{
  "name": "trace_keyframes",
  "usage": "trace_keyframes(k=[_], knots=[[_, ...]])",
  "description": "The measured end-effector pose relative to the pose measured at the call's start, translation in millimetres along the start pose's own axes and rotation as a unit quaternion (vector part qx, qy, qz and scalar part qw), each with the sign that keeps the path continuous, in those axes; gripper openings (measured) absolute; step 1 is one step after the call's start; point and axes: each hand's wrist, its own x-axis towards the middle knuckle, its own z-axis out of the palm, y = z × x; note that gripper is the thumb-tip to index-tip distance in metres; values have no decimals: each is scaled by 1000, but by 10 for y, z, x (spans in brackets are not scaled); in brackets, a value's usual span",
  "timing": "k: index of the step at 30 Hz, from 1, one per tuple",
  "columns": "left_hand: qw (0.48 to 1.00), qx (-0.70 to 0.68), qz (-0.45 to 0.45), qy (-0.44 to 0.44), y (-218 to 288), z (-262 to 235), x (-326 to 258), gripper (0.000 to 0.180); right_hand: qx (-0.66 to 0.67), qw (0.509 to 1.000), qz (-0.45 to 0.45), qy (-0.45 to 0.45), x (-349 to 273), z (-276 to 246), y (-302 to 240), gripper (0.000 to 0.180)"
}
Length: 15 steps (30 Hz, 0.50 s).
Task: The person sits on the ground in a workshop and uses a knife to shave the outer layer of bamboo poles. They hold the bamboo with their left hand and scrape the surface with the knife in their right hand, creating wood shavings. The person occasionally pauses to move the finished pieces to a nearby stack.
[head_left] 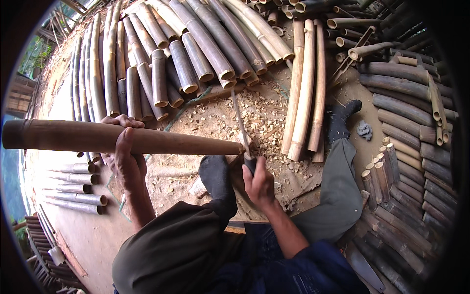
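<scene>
Head view: the left hand (126,159) grips a long brown bamboo pole (122,138) held level above the knee, while the right hand (259,183) clasps a long-bladed knife (241,125) at the pole's end, apparently trimming; the next stroke calls for steady bracing.

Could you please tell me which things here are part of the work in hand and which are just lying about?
In use: bamboo pole gripped by the left hand; long knife in the right hand, blade at the pole's end.

Lying about: stacked bamboo culms, split bamboo slats, wood chips, short bamboo pieces.
</scene>
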Motion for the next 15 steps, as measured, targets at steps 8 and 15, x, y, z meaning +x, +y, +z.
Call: trace_keyframes(k=[8,15], knots=[[1000,4,-3,-30,93,-75,-40,51,56,997,-56,18,23,-258,-307,33],[999,-41,-27,-19,146,113,32,52,-42,999,2,-22,184,81,339,33]])
